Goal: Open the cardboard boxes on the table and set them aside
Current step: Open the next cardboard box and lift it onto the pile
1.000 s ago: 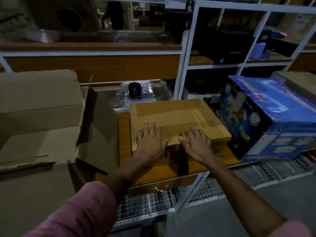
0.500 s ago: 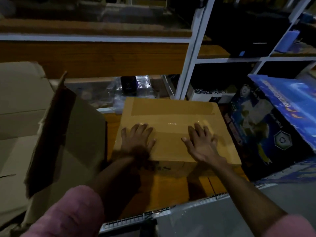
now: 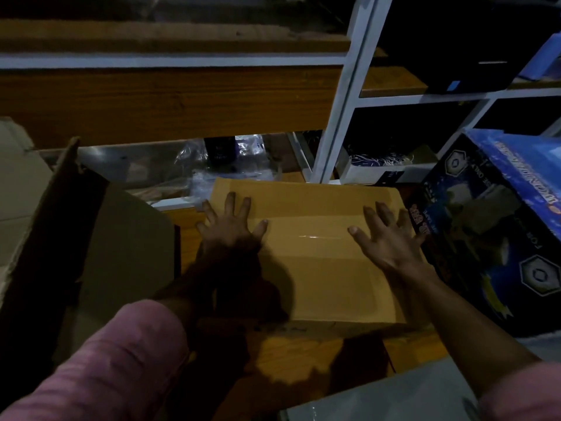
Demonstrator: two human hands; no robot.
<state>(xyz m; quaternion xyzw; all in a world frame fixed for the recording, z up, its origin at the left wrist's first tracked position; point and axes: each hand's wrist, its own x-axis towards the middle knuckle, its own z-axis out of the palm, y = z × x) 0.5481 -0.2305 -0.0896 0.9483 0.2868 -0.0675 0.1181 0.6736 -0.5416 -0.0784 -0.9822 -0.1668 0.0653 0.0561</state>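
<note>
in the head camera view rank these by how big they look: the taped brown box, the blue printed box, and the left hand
1. Taped brown box.
2. Blue printed box, though the frame edge crops it, so it may truly be bigger.
3. Left hand, clearly smallest.

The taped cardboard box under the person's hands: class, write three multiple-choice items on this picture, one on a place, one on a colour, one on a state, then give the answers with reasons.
1. Where does the printed box stand relative to the taped cardboard box?
A. to its right
B. on top of it
C. to its left

2. What colour is the printed box mainly?
A. red
B. blue
C. green

3. What state is the taped cardboard box in?
A. flaps standing open
B. crushed flat
C. closed, tape across the top

Answers:
1 A: it stands at the taped box's right side, by the right hand.
2 B: its faces are blue.
3 C: the top lies flat under the left hand and right hand, with glossy tape along its seam.
</note>
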